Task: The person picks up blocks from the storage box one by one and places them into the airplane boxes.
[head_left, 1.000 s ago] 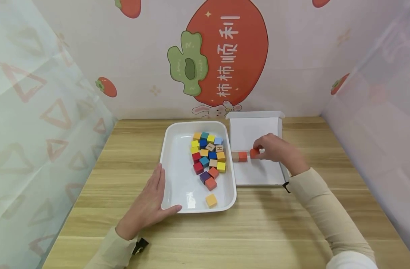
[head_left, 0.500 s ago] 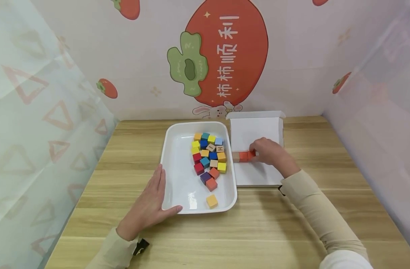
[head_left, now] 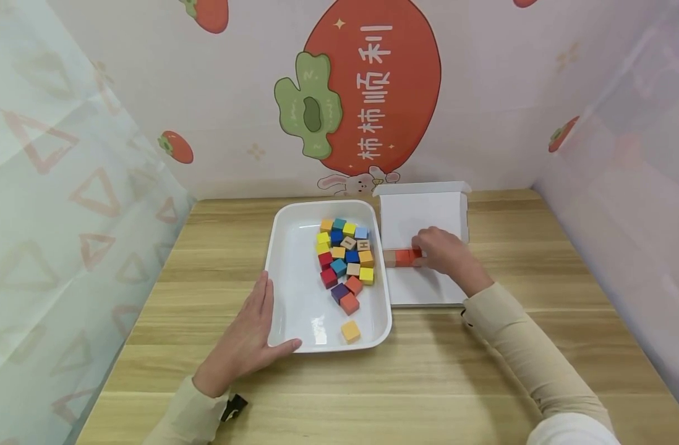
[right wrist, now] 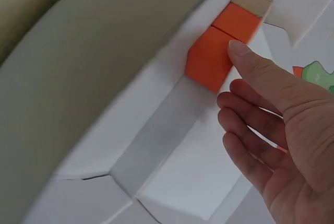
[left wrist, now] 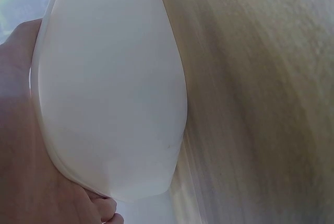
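My right hand (head_left: 444,252) holds an orange cube (right wrist: 209,59) at the end of a short row, thumb on its face and other fingers curled. This cube lies against a second orange cube (right wrist: 237,21), followed by a plain wooden cube (right wrist: 253,0). The row runs across the middle of an opened white cardboard box (head_left: 423,290). My left hand (head_left: 242,337) rests at the near left corner of a white tray (head_left: 300,303), fingers straight along its side and thumb on the front rim.
Several coloured cubes (head_left: 337,267) cluster in the tray's right half, two of them lettered. A light orange cube (head_left: 350,332) lies alone near the front. Box and tray stand side by side on a wooden table (head_left: 428,371), with a printed cloth (head_left: 228,111) behind.
My right hand has moved left with the orange cube, closing the gap to the other orange one, and has then stayed almost still. My left hand has kept its place on the tray.
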`<state>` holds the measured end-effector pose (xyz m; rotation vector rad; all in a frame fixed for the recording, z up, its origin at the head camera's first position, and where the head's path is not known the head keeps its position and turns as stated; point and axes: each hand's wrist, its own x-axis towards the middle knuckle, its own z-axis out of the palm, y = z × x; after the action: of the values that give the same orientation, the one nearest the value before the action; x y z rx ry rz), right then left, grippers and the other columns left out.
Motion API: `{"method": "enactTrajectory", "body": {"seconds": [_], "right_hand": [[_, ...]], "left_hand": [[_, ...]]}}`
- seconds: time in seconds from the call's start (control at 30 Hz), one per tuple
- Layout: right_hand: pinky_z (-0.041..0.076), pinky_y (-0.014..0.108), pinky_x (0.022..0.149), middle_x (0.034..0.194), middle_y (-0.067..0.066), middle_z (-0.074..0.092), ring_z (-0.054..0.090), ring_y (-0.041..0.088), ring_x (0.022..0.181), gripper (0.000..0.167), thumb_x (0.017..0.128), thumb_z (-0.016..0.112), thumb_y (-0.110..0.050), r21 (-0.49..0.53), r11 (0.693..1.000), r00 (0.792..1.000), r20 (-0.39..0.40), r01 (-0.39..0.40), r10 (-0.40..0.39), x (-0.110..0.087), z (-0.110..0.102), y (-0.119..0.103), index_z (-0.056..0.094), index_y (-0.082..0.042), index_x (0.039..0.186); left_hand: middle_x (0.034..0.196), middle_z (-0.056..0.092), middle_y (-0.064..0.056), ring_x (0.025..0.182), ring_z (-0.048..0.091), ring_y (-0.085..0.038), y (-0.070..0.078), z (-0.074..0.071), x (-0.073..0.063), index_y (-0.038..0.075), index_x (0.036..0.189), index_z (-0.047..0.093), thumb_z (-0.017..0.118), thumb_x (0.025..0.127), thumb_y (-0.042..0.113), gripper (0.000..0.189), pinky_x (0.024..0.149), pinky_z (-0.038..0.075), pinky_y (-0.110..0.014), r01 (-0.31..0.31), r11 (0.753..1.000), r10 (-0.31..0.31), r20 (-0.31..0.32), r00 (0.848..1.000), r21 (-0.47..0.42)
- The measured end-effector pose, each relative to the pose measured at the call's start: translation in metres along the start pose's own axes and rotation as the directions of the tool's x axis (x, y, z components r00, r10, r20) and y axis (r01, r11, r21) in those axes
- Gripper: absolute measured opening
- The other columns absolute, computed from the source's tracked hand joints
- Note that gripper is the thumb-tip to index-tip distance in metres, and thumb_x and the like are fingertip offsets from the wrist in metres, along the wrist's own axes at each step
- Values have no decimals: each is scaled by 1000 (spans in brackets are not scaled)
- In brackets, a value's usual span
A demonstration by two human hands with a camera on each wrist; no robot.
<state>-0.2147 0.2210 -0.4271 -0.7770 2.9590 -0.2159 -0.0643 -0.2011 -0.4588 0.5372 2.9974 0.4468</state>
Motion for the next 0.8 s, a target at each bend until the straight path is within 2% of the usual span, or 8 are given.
{"method": "enactTrajectory", "body": {"seconds": [0.1,0.23,0.37,0.47,0.67,0.8], "right_hand": [[59,36,77,90,9,75,60,20,80,26,81,93,-14,-3,1000,1000,-7,8,-9,-1,-6,-6,78,-4,99],[64,42,89,106,12,80,70,24,94,34,82,92,-13,56,998,999,-4,43,-42,-3,-18,-22,80,-5,113],[64,44,94,116,14,80,74,29,106,36,83,91,-14,137,984,993,-15,117,-116,-6,-31,-43,80,-5,117],[65,42,92,117,13,80,74,30,108,37,84,90,-15,169,968,982,-7,186,-188,-7,-38,-60,80,-5,118],[64,39,96,124,8,79,73,26,117,40,86,89,-21,190,953,958,118,238,-262,-8,-40,-94,79,-11,124],[64,36,94,121,4,79,73,24,116,38,86,90,-24,225,936,930,189,271,-315,-11,-32,-112,80,-14,122]], "left_hand": [[179,-6,-18,166,10,-39,0,0,0,-1,168,4,62,85,81,130,129,29,-58,-1,1000,1,0,1000,2],[179,-5,-18,166,10,-39,-1,0,0,-1,168,4,62,85,81,130,129,30,-57,-4,1000,4,-1,1000,9],[179,-6,-18,165,10,-39,-1,-1,1,-2,168,5,63,85,80,130,129,29,-57,-6,1000,6,-4,1000,11],[179,-5,-18,165,10,-40,-1,-1,1,-2,168,5,64,85,79,130,129,30,-58,-5,1000,5,-4,1000,7],[179,-5,-18,165,10,-39,-2,0,1,-1,168,5,63,85,80,130,129,30,-57,-1,1000,1,0,1000,6],[179,-5,-18,165,10,-39,-2,0,0,-2,168,5,62,86,81,130,129,29,-57,-3,1000,3,0,1000,-1]]}}
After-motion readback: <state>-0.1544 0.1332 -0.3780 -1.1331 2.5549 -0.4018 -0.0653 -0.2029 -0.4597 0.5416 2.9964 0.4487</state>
